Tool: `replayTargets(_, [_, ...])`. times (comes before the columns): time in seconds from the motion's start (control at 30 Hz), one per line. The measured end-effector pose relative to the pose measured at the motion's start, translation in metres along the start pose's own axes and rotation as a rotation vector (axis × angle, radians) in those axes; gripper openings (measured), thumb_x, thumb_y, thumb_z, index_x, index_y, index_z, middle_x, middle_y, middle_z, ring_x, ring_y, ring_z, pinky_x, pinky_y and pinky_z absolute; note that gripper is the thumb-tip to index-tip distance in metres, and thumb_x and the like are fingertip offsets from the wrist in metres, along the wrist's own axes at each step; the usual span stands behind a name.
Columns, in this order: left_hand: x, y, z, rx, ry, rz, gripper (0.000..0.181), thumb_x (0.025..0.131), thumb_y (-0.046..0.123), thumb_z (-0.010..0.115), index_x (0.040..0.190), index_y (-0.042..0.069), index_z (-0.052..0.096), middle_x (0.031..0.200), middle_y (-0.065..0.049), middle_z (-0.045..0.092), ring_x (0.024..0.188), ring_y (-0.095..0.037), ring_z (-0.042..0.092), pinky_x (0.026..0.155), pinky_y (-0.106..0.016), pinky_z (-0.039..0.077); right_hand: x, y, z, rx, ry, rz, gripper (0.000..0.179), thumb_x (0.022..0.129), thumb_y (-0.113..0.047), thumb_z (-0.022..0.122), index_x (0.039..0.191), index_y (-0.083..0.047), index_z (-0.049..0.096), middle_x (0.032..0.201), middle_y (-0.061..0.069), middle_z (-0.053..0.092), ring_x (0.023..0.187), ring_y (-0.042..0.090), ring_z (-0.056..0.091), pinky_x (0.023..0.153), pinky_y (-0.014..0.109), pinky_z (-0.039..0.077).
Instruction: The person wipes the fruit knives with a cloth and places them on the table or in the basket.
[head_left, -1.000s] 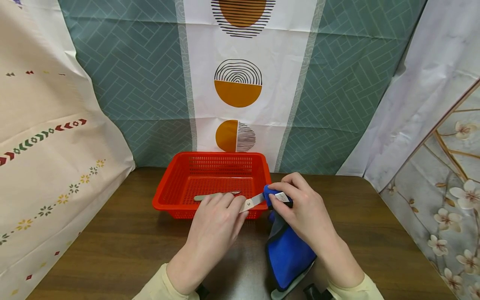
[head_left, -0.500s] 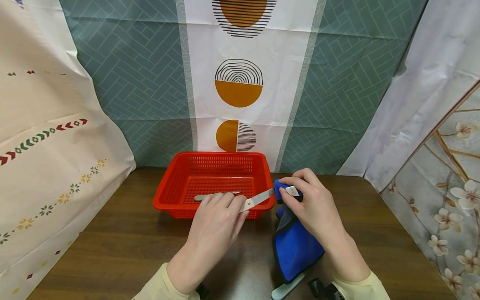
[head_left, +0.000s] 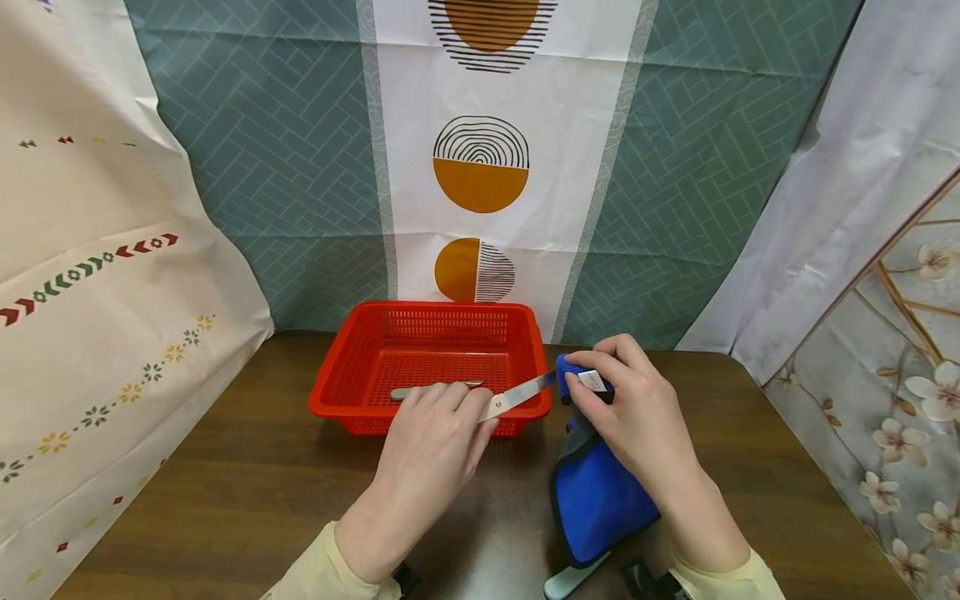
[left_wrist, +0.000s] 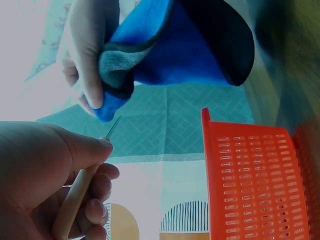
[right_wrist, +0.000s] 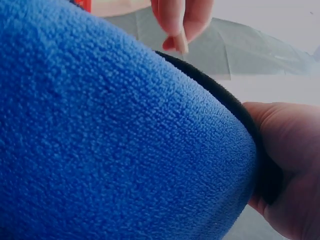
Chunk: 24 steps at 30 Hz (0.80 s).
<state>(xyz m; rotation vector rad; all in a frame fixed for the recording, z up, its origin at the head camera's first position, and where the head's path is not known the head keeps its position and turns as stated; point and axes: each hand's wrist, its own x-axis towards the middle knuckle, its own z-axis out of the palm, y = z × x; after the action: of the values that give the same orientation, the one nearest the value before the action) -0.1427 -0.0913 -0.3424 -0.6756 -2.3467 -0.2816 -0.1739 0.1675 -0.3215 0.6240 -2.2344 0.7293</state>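
Observation:
In the head view, my left hand (head_left: 431, 454) grips a knife by its cream handle, and the knife's flat metal blade (head_left: 527, 392) points right, toward a blue and grey cloth (head_left: 603, 500). My right hand (head_left: 637, 408) pinches a folded corner of this cloth beside the blade's tip; whether they touch is hard to tell. The cloth has black edging and a white label (head_left: 592, 381), and hangs down below the hand. In the left wrist view, the thumb and curled fingers hold the handle (left_wrist: 75, 202), the blade edge-on. Blue cloth (right_wrist: 125, 125) fills most of the right wrist view.
Behind the hands, a red perforated basket (head_left: 431, 411) stands on the brown wooden table (head_left: 247, 483). Inside lies a utensil with a pale green handle (head_left: 401, 392). Another pale green handle (head_left: 566, 581) lies on the table, partly under the cloth. Patterned fabric hangs around the table.
My right hand has moved right with the cloth, along the blade toward its tip, so more of the blade shows. My left hand and the knife have hardly moved.

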Motion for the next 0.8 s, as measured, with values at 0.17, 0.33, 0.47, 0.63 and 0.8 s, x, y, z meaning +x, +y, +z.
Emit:
replayTargets(0.17, [0.000,0.000,0.000,0.009,-0.004,0.006,0.041,0.091,0.028,0.093,0.124,0.009,0.078,0.105,-0.006,0.079,0.090,-0.025,0.071,0.086,-0.046,0.059,-0.001,-0.016,0.006,0.045,-0.007,-0.118,0.030,0.088,-0.003,0.093,0.116,-0.010,0.084,0.108,0.003,0.063,0.085,0.011,0.064,0.066,0.029,0.060])
replayTargets(0.33, [0.000,0.000,0.001,0.014,0.021,0.032,0.037,0.092,0.026,0.091,0.122,0.009,0.077,0.103,-0.007,0.078,0.090,-0.026,0.071,0.085,-0.046,0.059,-0.004,-0.030,0.015,0.074,-0.011,-0.208,0.031,0.086,-0.004,0.093,0.115,-0.011,0.083,0.108,0.003,0.064,0.079,0.011,0.065,0.065,0.027,0.060])
replayTargets(0.47, [-0.001,0.000,0.001,0.015,0.048,0.053,0.034,0.093,0.024,0.090,0.121,0.009,0.077,0.099,-0.006,0.076,0.088,-0.026,0.070,0.084,-0.045,0.058,-0.006,-0.035,0.020,0.076,-0.025,-0.225,0.031,0.086,-0.006,0.094,0.115,-0.013,0.084,0.108,0.002,0.064,0.078,0.010,0.064,0.065,0.027,0.060])
replayTargets(0.63, [-0.002,0.000,0.002,0.010,0.062,0.063,0.032,0.093,0.022,0.089,0.119,0.009,0.077,0.094,-0.006,0.074,0.085,-0.027,0.069,0.084,-0.045,0.058,-0.008,-0.037,0.023,0.077,-0.036,-0.217,0.031,0.086,-0.006,0.094,0.114,-0.014,0.084,0.107,0.001,0.064,0.079,0.009,0.064,0.066,0.027,0.060])
replayTargets(0.8, [-0.002,0.001,0.002,0.009,0.059,0.063,0.032,0.093,0.022,0.089,0.120,0.009,0.077,0.096,-0.006,0.075,0.086,-0.027,0.069,0.083,-0.045,0.058,-0.009,-0.035,0.024,0.081,-0.034,-0.216,0.030,0.086,-0.006,0.093,0.114,-0.014,0.084,0.107,0.001,0.065,0.079,0.010,0.064,0.066,0.028,0.060])
